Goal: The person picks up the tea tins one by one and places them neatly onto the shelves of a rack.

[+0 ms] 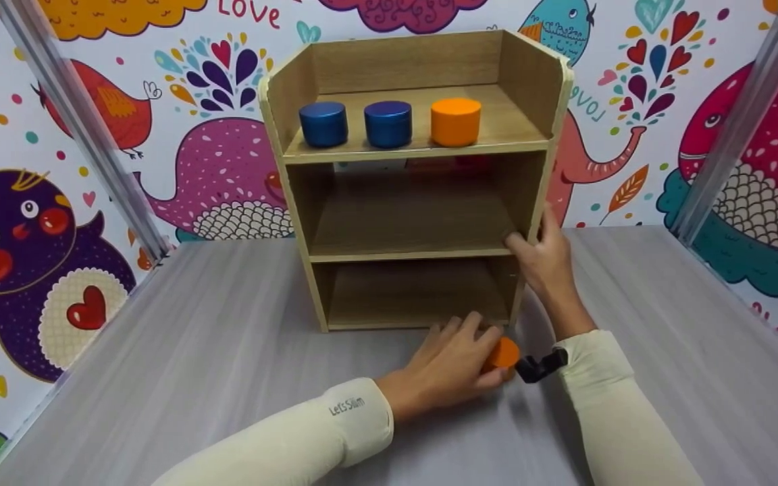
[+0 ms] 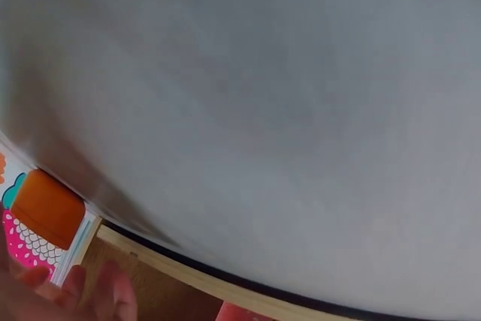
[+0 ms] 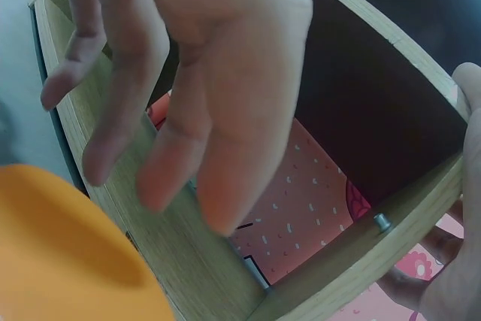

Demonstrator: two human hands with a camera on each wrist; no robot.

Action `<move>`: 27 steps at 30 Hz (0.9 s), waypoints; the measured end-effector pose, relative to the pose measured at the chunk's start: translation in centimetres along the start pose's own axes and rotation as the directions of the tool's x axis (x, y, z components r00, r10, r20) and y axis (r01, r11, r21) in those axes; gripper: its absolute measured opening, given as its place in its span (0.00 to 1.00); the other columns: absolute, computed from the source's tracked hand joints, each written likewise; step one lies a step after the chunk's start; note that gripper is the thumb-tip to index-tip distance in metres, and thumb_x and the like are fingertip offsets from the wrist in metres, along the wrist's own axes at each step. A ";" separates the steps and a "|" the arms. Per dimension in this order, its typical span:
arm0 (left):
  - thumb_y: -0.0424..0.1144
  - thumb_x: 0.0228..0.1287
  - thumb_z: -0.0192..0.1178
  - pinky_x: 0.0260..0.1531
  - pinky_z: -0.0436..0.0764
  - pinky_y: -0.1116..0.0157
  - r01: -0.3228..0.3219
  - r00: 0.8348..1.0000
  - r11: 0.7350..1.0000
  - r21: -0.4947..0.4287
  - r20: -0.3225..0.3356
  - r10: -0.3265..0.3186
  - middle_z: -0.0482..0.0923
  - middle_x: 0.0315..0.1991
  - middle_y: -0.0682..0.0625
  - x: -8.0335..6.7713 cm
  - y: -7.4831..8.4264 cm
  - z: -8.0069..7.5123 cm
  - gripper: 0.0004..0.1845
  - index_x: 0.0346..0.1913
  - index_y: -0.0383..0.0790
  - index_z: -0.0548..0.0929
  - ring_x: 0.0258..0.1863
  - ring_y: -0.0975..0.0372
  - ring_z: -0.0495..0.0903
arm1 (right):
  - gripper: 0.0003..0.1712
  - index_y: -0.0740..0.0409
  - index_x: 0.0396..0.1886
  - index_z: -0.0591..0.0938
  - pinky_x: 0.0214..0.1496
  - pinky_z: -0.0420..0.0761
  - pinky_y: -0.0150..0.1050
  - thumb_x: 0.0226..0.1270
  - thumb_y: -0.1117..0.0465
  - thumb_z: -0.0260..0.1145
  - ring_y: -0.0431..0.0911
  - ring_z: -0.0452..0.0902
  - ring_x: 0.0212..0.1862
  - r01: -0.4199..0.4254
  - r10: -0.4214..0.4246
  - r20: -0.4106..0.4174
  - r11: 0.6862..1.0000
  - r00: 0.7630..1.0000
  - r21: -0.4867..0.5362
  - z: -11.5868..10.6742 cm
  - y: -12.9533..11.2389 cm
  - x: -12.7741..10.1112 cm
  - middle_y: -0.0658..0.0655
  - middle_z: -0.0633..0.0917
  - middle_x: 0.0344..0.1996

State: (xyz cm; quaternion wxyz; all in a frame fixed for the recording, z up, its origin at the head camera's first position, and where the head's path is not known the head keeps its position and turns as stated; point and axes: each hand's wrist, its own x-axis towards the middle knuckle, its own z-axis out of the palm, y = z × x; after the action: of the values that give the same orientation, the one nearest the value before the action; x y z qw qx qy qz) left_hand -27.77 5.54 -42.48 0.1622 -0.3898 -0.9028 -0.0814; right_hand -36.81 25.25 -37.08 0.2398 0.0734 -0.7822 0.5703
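Observation:
A small wooden shelf unit with three levels stands on the table. My right hand grips its right side panel, thumb at the front and fingers around the outer side. In front of the unit's lower right corner is an orange round container, like a short cylinder. Beside it is my left hand. Its fingers look extended and loose in the right wrist view, apart from the orange container. Two blue round containers and another orange one line the top level's front edge.
The grey table spreads around the unit. Behind and at both sides rise printed walls with metal corner posts. A black strap-like piece projects from the right wrist close to the lower orange container.

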 end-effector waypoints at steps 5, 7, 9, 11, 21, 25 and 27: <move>0.64 0.73 0.51 0.41 0.79 0.59 -0.012 1.000 1.000 0.005 0.003 0.012 0.75 0.52 0.50 0.1 0.0 0.4 0.27 0.65 0.53 0.75 0.38 0.60 0.73 | 0.37 0.43 0.74 0.66 0.67 0.72 0.57 0.65 0.53 0.65 0.55 0.74 0.60 -0.007 0.007 0.001 1.000 1.000 0.001 0.0 0.0 0.0 0.59 0.78 0.61; 0.63 0.73 0.51 0.40 0.79 0.59 -0.011 1.000 1.000 0.015 0.008 0.010 0.75 0.50 0.51 0.1 0.1 0.6 0.26 0.64 0.53 0.75 0.37 0.61 0.73 | 0.37 0.43 0.74 0.66 0.66 0.73 0.57 0.65 0.54 0.65 0.55 0.74 0.60 -0.003 0.003 0.000 1.000 1.000 -0.002 0.0 0.0 0.1 0.59 0.78 0.61; 0.63 0.73 0.51 0.38 0.79 0.59 -0.012 1.000 0.999 0.030 0.008 0.011 0.74 0.49 0.52 0.1 0.2 0.7 0.25 0.63 0.54 0.75 0.35 0.61 0.73 | 0.36 0.43 0.73 0.67 0.66 0.73 0.57 0.65 0.54 0.65 0.55 0.74 0.59 0.002 -0.002 -0.002 1.000 1.000 -0.006 0.0 0.0 0.1 0.59 0.78 0.61; 0.63 0.73 0.52 0.36 0.79 0.60 -0.017 1.000 0.999 0.042 0.006 0.016 0.73 0.46 0.53 0.2 0.2 0.8 0.24 0.62 0.55 0.75 0.34 0.61 0.73 | 0.36 0.43 0.73 0.67 0.65 0.73 0.58 0.64 0.54 0.65 0.55 0.74 0.60 0.009 -0.009 -0.001 1.000 1.000 -0.005 0.1 0.1 0.1 0.59 0.78 0.61; 0.61 0.73 0.53 0.30 0.76 0.64 -0.045 0.999 0.997 0.069 -0.022 0.047 0.73 0.44 0.53 0.2 0.2 1.0 0.22 0.61 0.54 0.76 0.34 0.62 0.74 | 0.36 0.45 0.73 0.66 0.67 0.73 0.60 0.66 0.54 0.65 0.55 0.74 0.61 0.012 -0.012 0.008 1.000 1.000 0.006 0.0 0.1 0.0 0.59 0.77 0.63; 0.61 0.73 0.53 0.32 0.77 0.63 -0.039 0.999 0.997 0.069 -0.018 0.040 0.73 0.44 0.54 0.2 0.2 1.1 0.21 0.60 0.55 0.76 0.35 0.61 0.75 | 0.36 0.46 0.73 0.67 0.66 0.74 0.59 0.66 0.53 0.65 0.55 0.74 0.60 0.012 -0.012 0.006 1.000 1.000 0.003 0.0 0.1 0.0 0.59 0.77 0.62; 0.61 0.72 0.54 0.34 0.78 0.62 -0.039 0.999 0.997 0.073 -0.019 0.040 0.74 0.44 0.54 0.2 0.2 1.1 0.21 0.59 0.55 0.76 0.36 0.61 0.75 | 0.36 0.45 0.73 0.67 0.66 0.74 0.59 0.65 0.53 0.65 0.55 0.74 0.60 0.014 -0.014 0.005 1.000 1.000 0.000 -0.1 0.1 0.1 0.59 0.77 0.61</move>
State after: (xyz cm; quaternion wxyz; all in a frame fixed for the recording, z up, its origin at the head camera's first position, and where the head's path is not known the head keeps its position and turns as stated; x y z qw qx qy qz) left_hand -28.00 6.15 -43.44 0.1870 -0.4005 -0.8957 -0.0495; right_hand -36.90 25.36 -37.14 0.2417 0.0803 -0.7822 0.5686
